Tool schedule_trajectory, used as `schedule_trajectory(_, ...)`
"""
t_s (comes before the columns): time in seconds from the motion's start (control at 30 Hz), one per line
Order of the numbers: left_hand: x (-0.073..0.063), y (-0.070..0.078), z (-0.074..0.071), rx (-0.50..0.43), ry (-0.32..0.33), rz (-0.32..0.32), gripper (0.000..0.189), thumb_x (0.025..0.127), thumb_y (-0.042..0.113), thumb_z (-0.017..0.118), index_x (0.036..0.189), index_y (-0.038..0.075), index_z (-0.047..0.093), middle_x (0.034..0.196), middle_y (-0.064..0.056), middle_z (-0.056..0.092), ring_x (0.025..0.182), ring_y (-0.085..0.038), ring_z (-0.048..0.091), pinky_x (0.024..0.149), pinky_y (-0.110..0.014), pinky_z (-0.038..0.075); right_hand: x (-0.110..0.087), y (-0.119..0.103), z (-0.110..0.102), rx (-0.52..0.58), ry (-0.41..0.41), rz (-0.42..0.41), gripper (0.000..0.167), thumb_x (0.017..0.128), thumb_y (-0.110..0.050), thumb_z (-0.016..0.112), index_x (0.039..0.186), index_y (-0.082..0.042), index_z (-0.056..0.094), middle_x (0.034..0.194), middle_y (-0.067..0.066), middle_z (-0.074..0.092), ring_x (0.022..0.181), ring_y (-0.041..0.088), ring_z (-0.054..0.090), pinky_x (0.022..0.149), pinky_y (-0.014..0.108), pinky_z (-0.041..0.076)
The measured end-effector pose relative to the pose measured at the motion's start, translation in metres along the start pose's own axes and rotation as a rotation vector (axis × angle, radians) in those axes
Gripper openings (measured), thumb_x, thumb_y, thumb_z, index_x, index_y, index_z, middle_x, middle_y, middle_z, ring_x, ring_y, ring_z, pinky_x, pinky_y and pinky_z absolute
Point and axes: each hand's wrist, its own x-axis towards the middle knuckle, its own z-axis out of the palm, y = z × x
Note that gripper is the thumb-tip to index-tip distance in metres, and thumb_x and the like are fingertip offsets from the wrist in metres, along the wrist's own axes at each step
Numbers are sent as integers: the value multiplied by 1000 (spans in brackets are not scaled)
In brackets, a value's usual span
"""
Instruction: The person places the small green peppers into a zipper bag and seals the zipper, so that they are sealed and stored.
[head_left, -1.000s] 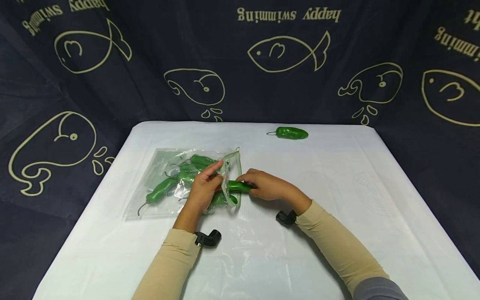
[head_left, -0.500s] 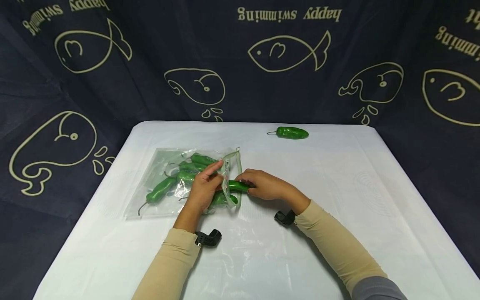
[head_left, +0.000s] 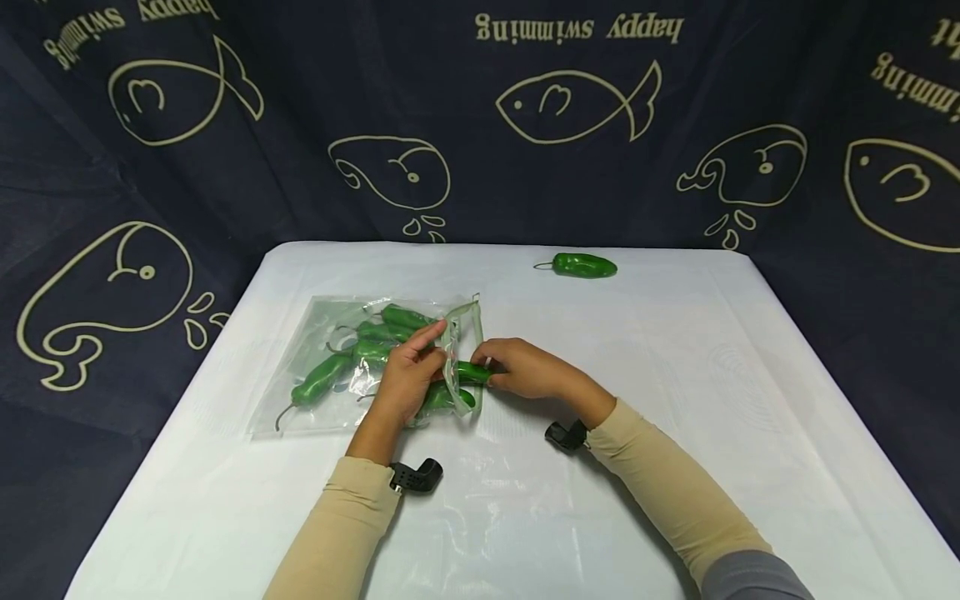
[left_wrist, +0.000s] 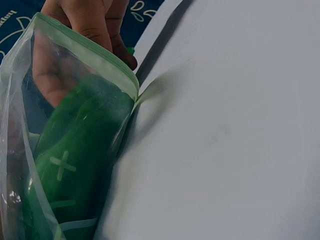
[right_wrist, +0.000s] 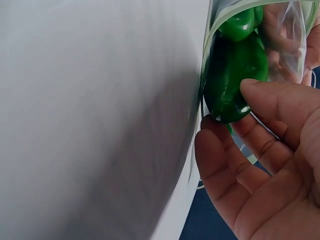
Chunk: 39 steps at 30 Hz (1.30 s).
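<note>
A clear zip bag (head_left: pixel 326 312) with a pale green rim lies on the left part of the table, several green peppers inside. My left hand (head_left: pixel 405 379) holds the bag by its mouth, which gapes toward the right. My right hand (head_left: pixel 528 367) pinches a green pepper (head_left: pixel 474 372) between thumb and fingers. That pepper is partly inside the bag mouth, beside another pepper (head_left: pixel 442 400) near the opening. In the right wrist view, my thumb lies on the rounded end of the held pepper (right_wrist: pixel 235 75). Through the plastic in the left wrist view, peppers (left_wrist: pixel 75 150) show.
Near the far edge of the white table (head_left: pixel 675 333) lies one more green pepper (head_left: pixel 583 266), outside the bag. A dark blue cloth (head_left: pixel 465 100) with fish and whale drawings hangs behind the table. Each wrist wears a black camera.
My right hand has moved slightly left, and the pepper it holds has slid a little deeper into the bag. My left hand and the bag stay almost still.
</note>
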Motion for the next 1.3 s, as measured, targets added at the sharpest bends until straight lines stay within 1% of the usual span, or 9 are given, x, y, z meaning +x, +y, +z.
schedule_trajectory(0.17, 0, 1, 0, 1, -5, 2, 52, 91, -12, 52, 142, 0, 52, 149, -9, 43, 90, -8, 63, 72, -23, 58, 2, 0, 2, 3, -2, -1, 28, 90, -1, 70, 116, -9, 65, 111, 1, 66, 101, 18, 62, 88, 34, 51)
schedule_trajectory(0.4, 1, 1, 1, -5, -5, -2, 53, 90, -13, 52, 142, -1, 52, 148, -11, 43, 90, -7, 61, 73, -22, 58, 7, 0, 5, 6, 23, -42, 26, 91, -2, 68, 117, -7, 67, 109, 3, 66, 100, 20, 61, 88, 35, 50)
schedule_trajectory(0.53, 0, 1, 1, 0, 4, -11, 53, 90, -12, 52, 142, 0, 53, 148, -9, 44, 89, -7, 61, 72, -22, 58, 10, 1, 6, 13, 26, -27, 30, 91, -2, 68, 121, -8, 67, 109, 3, 67, 100, 19, 61, 87, 35, 50)
schedule_trajectory(0.7, 0, 2, 2, -4, 7, -13, 52, 91, -12, 52, 142, 0, 52, 148, -10, 44, 88, -7, 61, 73, -22, 58, 11, 2, 6, 50, -4, -2, 35, 89, 2, 66, 122, -10, 66, 109, 2, 67, 99, 16, 60, 87, 33, 51)
schedule_trajectory(0.83, 0, 2, 2, -4, 11, -17, 52, 91, -12, 53, 142, 0, 52, 148, -10, 43, 87, -7, 60, 72, -22, 58, 11, 1, 4, 107, -38, 3, 41, 87, 8, 62, 123, -9, 66, 109, 2, 66, 97, 16, 59, 86, 32, 50)
schedule_trajectory(0.93, 0, 2, 2, 9, 13, -18, 52, 91, -12, 53, 142, 1, 53, 147, -9, 43, 87, -7, 60, 72, -22, 58, 12, 1, 5, 118, -47, 5, 41, 86, 9, 60, 123, -9, 66, 108, 1, 66, 95, 16, 58, 85, 32, 50)
schedule_trajectory(1.07, 0, 2, 1, 21, 18, -20, 52, 91, -11, 53, 141, 2, 54, 147, -9, 44, 87, -7, 60, 71, -22, 58, 14, 2, 6, 100, -54, 12, 34, 88, 5, 62, 118, -9, 66, 101, 0, 64, 91, 14, 57, 81, 30, 49)
schedule_trajectory(1.2, 0, 1, 1, 6, 16, -23, 53, 91, -12, 53, 142, 2, 53, 147, -9, 44, 87, -7, 58, 71, -22, 58, 16, 3, 7, 74, -62, 18, 22, 90, 0, 65, 110, -9, 67, 91, -2, 59, 83, 13, 52, 74, 29, 46)
schedule_trajectory(1.3, 0, 1, 1, -1, 11, -23, 53, 91, -12, 52, 142, 2, 53, 148, -9, 43, 87, -7, 58, 71, -22, 58, 18, 3, 7, 63, -63, 24, 16, 91, -2, 66, 105, -10, 67, 87, -4, 58, 80, 12, 51, 71, 28, 44)
